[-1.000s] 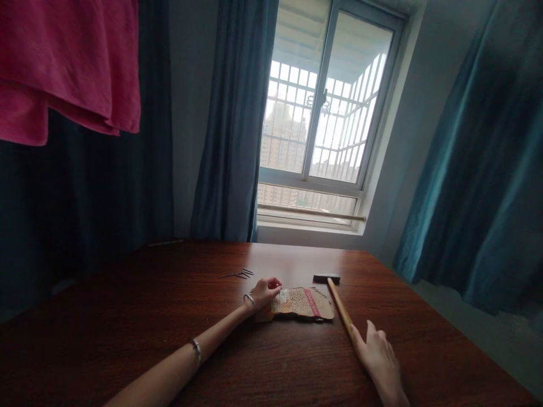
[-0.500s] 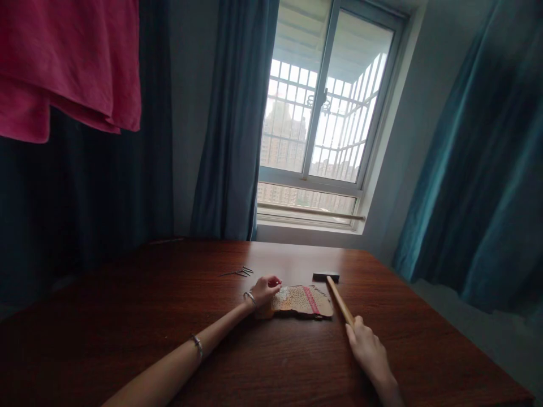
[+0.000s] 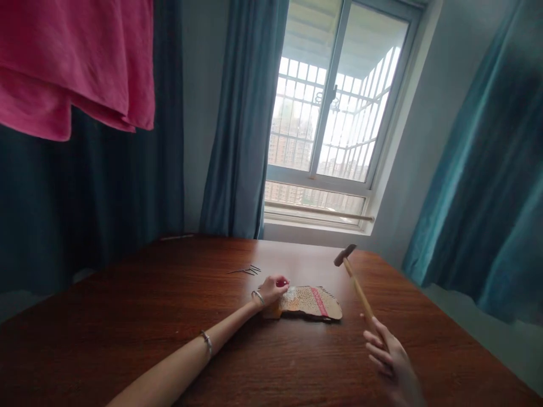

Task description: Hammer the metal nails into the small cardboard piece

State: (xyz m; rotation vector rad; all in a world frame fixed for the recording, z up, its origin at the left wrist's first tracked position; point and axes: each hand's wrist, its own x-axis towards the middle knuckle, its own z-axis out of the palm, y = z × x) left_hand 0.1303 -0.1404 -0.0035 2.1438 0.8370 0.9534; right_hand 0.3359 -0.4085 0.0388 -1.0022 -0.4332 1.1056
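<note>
My right hand (image 3: 390, 353) is wrapped round the wooden handle of a hammer (image 3: 360, 288), whose dark head is raised above the table, tilted. My left hand (image 3: 274, 289) is closed in a pinch over the left part of a piece of cardboard (image 3: 311, 302). What the pinched fingertips hold, if anything, is too small to make out. The cardboard lies flat, with a speckled surface, a red stripe and ragged dark edges. Several nails (image 3: 250, 270) lie loose on the table beyond my left hand.
The brown wooden table (image 3: 212, 350) reaches to a wall with a barred window (image 3: 314, 175). Blue curtains (image 3: 237, 124) hang on both sides. A pink cloth (image 3: 97, 62) hangs at the upper left.
The hammer has been lifted from near the table and its head has turned; my right hand has moved right. My left hand stays pinched at the cardboard. The whole view has shifted slightly.
</note>
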